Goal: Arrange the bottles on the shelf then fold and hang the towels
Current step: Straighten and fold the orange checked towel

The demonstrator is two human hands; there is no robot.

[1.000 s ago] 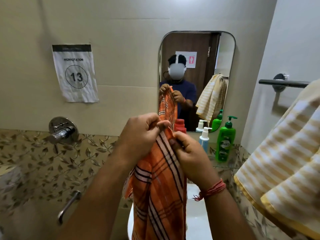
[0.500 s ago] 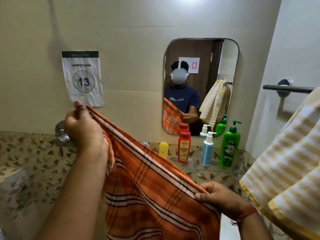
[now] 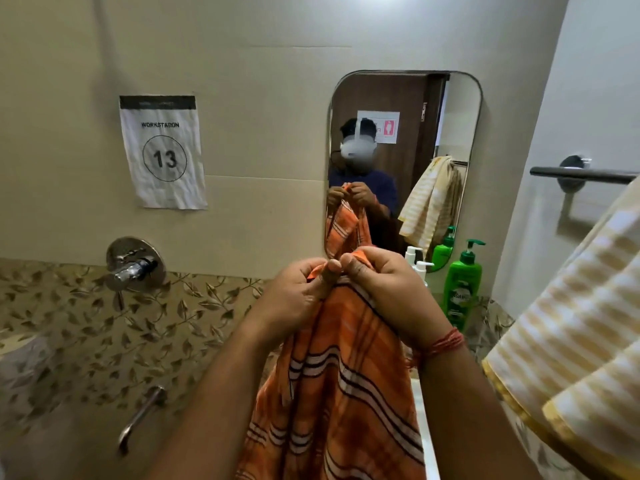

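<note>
Now both the left hand (image 3: 294,299) and right hand (image 3: 384,292) are pinching the towel (image 3: 339,393) corners together, its length hanging straight down; the bar (image 3: 581,174) is sitting up to the right.

Both hands meet in front of the mirror (image 3: 405,109), the left hand (image 3: 294,299) touching the right hand (image 3: 391,292), and a towel (image 3: 339,393) hangs down from them. A pump bottle (image 3: 462,285) stands right of the hands, below the mirror's corner. A second towel (image 3: 571,327) hangs at far right under the rail (image 3: 575,174), and a paper sign (image 3: 162,150) is on the wall to the left, above the tap (image 3: 133,266).
</note>
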